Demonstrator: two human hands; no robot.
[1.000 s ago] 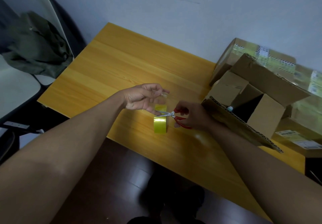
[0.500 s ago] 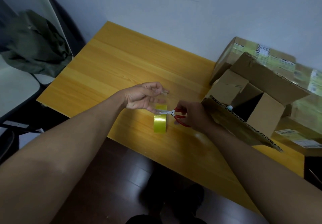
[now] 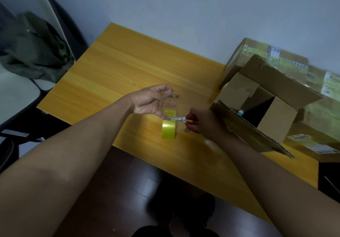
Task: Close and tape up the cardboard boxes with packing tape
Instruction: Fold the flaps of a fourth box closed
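A yellow roll of packing tape (image 3: 169, 129) stands on edge on the wooden table (image 3: 128, 74). My left hand (image 3: 152, 101) pinches the free end of a clear tape strip (image 3: 170, 106) pulled up from the roll. My right hand (image 3: 204, 124) grips red-handled scissors (image 3: 181, 119), whose blades lie across the strip just above the roll. An open cardboard box (image 3: 266, 111) with raised flaps sits right beside my right hand.
More cardboard boxes (image 3: 276, 58) with labels and tape are stacked against the wall at the right. A chair (image 3: 24, 89) with a green garment (image 3: 35, 52) stands left of the table. Dark floor lies below the table's near edge.
The scissor blades have closed across the tape strip. Both hands stay almost in the same place.
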